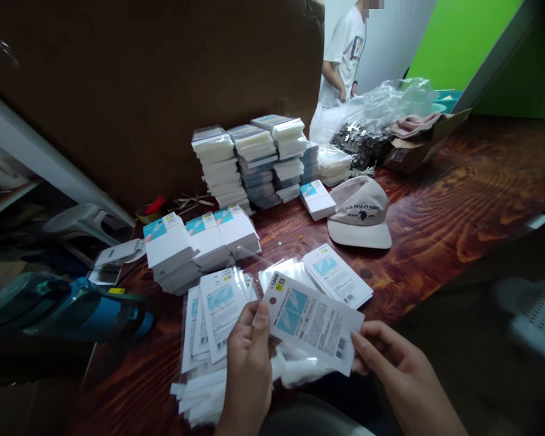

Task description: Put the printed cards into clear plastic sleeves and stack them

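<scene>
A white printed card (315, 324) with a blue picture and a small hole is tilted in front of me. My left hand (251, 357) pinches its upper left end between thumb and fingers. At the lower right corner, my right hand (386, 354) grips the same card. Behind it lie a clear plastic sleeve (272, 275) and a stack of similar cards (338, 275). To the left, several cards (220, 312) lie overlapping in clear sleeves. White strips (200, 393) and crumpled clear plastic (304, 368) are near my wrists.
Stacks of white cards (170, 251) stand at the left, with taller packed stacks (218, 163) behind. A beige cap (361, 212) sits beside a small card stack (317, 200). A blue bottle (95, 312) is at left. Further back are a cardboard box (418, 148) and a person (343, 54).
</scene>
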Tool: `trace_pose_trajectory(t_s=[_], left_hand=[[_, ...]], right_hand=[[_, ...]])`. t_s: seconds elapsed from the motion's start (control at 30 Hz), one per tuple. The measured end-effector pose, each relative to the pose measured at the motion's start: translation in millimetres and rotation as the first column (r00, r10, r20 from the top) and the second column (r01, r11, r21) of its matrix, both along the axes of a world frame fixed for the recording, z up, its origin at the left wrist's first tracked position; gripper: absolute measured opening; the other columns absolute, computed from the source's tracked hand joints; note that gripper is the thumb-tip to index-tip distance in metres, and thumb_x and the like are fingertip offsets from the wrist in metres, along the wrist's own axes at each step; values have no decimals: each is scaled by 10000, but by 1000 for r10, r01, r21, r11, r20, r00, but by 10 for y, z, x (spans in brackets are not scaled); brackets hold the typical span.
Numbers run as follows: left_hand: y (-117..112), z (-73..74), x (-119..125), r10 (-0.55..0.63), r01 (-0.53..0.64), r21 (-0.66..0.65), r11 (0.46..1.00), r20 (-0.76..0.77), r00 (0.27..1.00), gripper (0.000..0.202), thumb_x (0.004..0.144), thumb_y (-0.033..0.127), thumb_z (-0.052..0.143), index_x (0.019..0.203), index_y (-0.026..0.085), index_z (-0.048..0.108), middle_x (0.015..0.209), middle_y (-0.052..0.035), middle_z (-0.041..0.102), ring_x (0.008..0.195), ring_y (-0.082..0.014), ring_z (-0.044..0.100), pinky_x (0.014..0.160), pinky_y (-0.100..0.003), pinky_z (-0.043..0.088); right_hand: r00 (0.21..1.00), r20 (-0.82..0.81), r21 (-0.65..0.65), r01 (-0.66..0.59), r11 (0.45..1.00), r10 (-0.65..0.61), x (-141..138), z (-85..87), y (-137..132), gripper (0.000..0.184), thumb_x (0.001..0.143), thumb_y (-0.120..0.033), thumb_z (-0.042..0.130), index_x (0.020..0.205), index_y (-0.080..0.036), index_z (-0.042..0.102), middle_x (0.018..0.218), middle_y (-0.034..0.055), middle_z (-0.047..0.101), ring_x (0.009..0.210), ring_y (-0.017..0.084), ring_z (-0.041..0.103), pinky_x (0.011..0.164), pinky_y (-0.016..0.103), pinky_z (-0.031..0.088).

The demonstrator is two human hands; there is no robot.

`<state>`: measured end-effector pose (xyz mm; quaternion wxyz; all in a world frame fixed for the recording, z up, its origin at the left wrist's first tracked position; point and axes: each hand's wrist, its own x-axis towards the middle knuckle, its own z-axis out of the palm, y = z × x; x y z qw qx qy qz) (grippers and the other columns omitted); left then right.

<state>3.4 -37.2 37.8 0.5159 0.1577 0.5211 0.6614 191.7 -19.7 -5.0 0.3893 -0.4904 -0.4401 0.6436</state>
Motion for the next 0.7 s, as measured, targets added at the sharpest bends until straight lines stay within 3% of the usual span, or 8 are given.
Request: trace_pose_trajectory(t_s=[0.13, 0.27, 0.37, 0.47, 0.57, 0.63, 0.7], left_hand=[[-35, -58, 76, -75, 74, -11, 997, -26, 997, 251, 823, 424, 661, 897, 184, 671, 745, -1, 690, 645, -110, 604, 597, -192, 452], [-82, -125, 84, -332, 281, -214, 936, -269, 904, 482, 827, 552, 581, 570, 146, 610, 487, 9, 554, 464, -96, 460, 462, -210, 351], [-104, -134, 34, -392, 277, -323, 905, -382, 837, 542, 810, 612, 547, 509, 164, 598, 450, -6, 548, 450, -136, 493, 469, -242, 390], [-120, -86, 10, -327, 174, -340, 924, -471, 819, 472, 781, 600, 584, 566, 189, 670, 533, -52, 651, 630, -246, 653, 667, -322, 514], [-145, -22, 36, -161, 8, -258, 966, -577, 800, 371, 755, 555, 636, 796, 205, 751, 826, -99, 757, 995, -323, 665, 976, -408, 438], [-165, 6, 20, -54, -91, -199, 976, -623, 780, 374, 736, 549, 659, 830, 195, 740, 871, -114, 760, 1027, -339, 654, 1005, -435, 420], [-179, 22, -85, 29, -164, -170, 972, -602, 798, 430, 716, 548, 686, 941, 181, 692, 857, -108, 758, 932, -329, 685, 909, -443, 495]], right_hand=[[999, -27, -4, 23, 1000, -23, -126, -5, -25, 225, 848, -427, 665, 815, -204, 673, 660, -14, 646, 626, 125, 563, 602, 202, 448], [992, -34, -46, 124, 991, -125, -306, 37, -21, 257, 787, -446, 722, 811, -193, 681, 646, 4, 676, 621, 156, 625, 592, 220, 489], [988, -21, -42, 152, 987, -153, -409, 58, -4, 290, 767, -461, 732, 856, -186, 698, 681, 31, 715, 668, 198, 678, 621, 252, 528], [995, -58, -42, 80, 996, -82, -479, 70, 0, 357, 783, -484, 707, 977, -184, 701, 807, 68, 756, 762, 229, 710, 693, 298, 558], [997, -83, -42, -3, 999, -1, -537, 105, -19, 426, 805, -497, 676, 1098, -187, 669, 970, 98, 758, 840, 236, 714, 755, 331, 562], [993, -80, -29, -91, 995, 88, -552, 126, -23, 437, 835, -500, 634, 1139, -186, 651, 1015, 109, 750, 843, 231, 711, 762, 342, 558], [985, -31, -4, -168, 986, 168, -524, 111, 13, 443, 859, -501, 592, 1164, -183, 635, 984, 110, 750, 809, 230, 703, 734, 347, 554]])
